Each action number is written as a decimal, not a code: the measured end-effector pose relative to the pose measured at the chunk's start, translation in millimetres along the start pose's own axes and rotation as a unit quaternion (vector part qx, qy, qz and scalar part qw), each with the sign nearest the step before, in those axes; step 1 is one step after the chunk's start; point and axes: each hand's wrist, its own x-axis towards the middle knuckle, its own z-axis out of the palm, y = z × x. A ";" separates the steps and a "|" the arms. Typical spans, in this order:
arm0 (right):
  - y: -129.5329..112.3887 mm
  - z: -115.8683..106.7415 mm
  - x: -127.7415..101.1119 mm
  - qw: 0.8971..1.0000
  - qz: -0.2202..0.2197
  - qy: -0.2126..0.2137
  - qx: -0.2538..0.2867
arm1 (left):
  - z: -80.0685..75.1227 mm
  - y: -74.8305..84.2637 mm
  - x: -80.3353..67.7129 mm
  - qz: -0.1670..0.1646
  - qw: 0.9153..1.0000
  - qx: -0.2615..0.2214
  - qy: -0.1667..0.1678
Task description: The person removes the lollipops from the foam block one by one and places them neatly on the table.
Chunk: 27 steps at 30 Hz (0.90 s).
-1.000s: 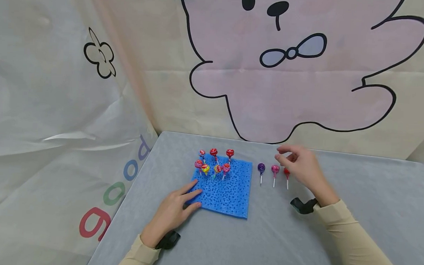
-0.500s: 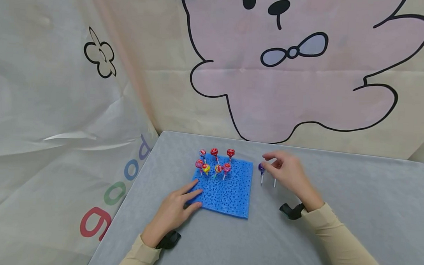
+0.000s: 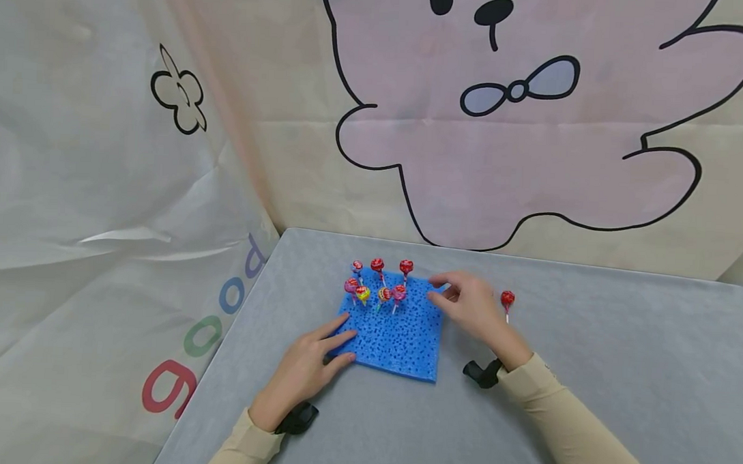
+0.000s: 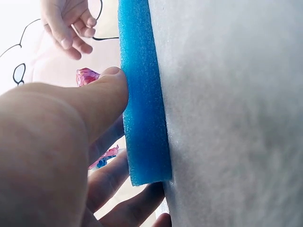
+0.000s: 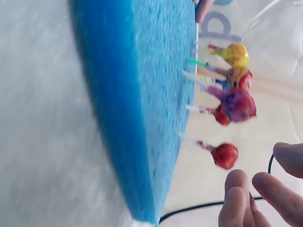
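Observation:
A blue foam board (image 3: pixel 398 342) lies on the table, with several wrapped lollipops (image 3: pixel 406 266) standing on their sticks in its far part. Against the board's left side rests my left hand (image 3: pixel 305 363), fingers spread and fairly straight; its thumb (image 4: pixel 111 90) touches the foam edge in the left wrist view. My right hand (image 3: pixel 470 307) hovers by the board's right edge, fingers lightly bent and nothing held. The right wrist view shows its fingertips (image 5: pixel 236 182) apart, near a red lollipop (image 5: pixel 225 155) in the foam. Another red lollipop (image 3: pixel 507 298) lies on the table behind this hand.
A grey cloth covers the table (image 3: pixel 619 350). At its far edge stands a backdrop (image 3: pixel 533 169) printed with a pink cartoon animal; a pale sheet (image 3: pixel 102 216) with coloured letters hangs on the left.
My right hand has moved left, past the loose lollipops to the board's right edge. It uncovers the red lollipop and now hides the purple and pink ones. The left hand stays put.

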 end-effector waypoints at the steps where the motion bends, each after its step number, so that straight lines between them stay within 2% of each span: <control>1: -1.9 2.4 1.0 1.000 0.001 -0.004 0.001 | 0.0 -0.1 0.0 0.001 1.000 0.000 0.000; 13: -26.1 29.5 9.2 0.998 0.017 -0.040 0.036 | -0.9 0.2 0.3 0.009 1.000 0.002 0.003; 18: -31.8 37.7 12.4 0.998 0.013 -0.039 0.051 | 0.0 0.0 1.0 0.006 1.000 0.004 0.000; 27: -35.1 43.6 13.4 0.999 -0.005 -0.022 0.039 | -0.3 -0.6 1.0 0.005 1.000 0.003 -0.005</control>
